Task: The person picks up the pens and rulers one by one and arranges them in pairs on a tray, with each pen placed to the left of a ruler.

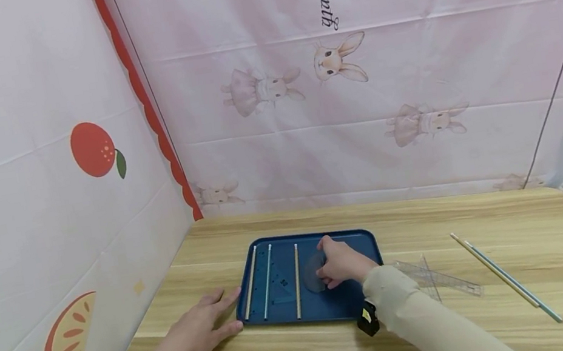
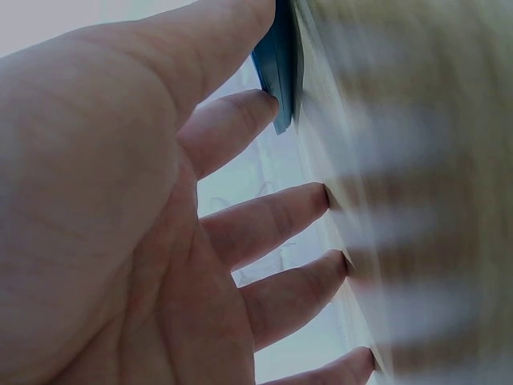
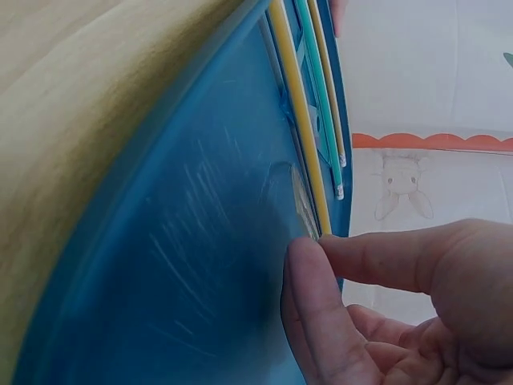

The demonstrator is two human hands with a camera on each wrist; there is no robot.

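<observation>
On the wooden table lies a blue tray bearing three pencils: a gold one, a teal one and another gold one along the left side. Clear drawing tools with cut-outs lie among them. Over the tray's middle, my right hand pinches a clear rounded protractor between thumb and finger, close beside the nearest gold pencil. In the right wrist view the protractor appears edge-on. My left hand has its fingers spread, touching the tray's left edge and the tabletop.
Right of the tray, a clear ruler lies across another clear drawing tool, partly behind the right sleeve. Farther right, a gold pencil and a teal pencil lie side by side. Printed cloth walls stand behind and to the left.
</observation>
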